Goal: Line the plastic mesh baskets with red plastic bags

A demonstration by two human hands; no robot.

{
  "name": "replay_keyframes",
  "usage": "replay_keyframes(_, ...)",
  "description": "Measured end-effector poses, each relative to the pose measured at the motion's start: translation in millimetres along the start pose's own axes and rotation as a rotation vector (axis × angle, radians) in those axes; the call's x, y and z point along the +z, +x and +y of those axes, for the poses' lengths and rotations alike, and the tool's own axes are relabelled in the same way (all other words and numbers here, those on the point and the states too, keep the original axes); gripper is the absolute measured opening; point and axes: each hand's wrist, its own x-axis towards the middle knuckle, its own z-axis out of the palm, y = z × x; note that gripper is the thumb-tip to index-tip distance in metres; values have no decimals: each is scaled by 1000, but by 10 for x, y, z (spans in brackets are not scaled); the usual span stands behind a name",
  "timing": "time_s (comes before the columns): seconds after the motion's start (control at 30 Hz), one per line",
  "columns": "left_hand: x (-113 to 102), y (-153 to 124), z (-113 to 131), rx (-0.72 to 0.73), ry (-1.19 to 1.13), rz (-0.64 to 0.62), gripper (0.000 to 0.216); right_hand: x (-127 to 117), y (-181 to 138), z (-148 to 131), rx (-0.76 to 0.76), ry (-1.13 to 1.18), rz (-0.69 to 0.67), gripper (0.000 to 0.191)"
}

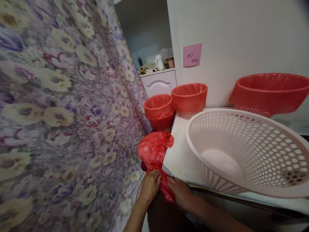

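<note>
Both hands, left hand [150, 184] and right hand [180, 190], have fingers clamped on a red plastic bag [154, 151] beside the white basket [243, 151].

Red bag [154, 151] hides fingertips (note [192, 55] writing illegible).

Head view: I see the left hand [149, 185] and right hand [180, 191] both gripping a crumpled red plastic bag [154, 149] at the white desk [180, 151] corner. Empty white basket [243, 151] lies tilted on the desk; three red-lined baskets [189, 98] behind; floral cloth [60, 112] at left
</note>
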Motion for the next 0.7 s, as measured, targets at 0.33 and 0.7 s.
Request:
replay_keyframes(0.33, 105, 180, -119, -93, 135, -76, 19, 4, -28, -64, 31, 15, 37, 61)
replay_keyframes(0.7, 240, 221, -147, -111, 28, 33, 25, 14, -262, 65, 67, 52, 65, 64)
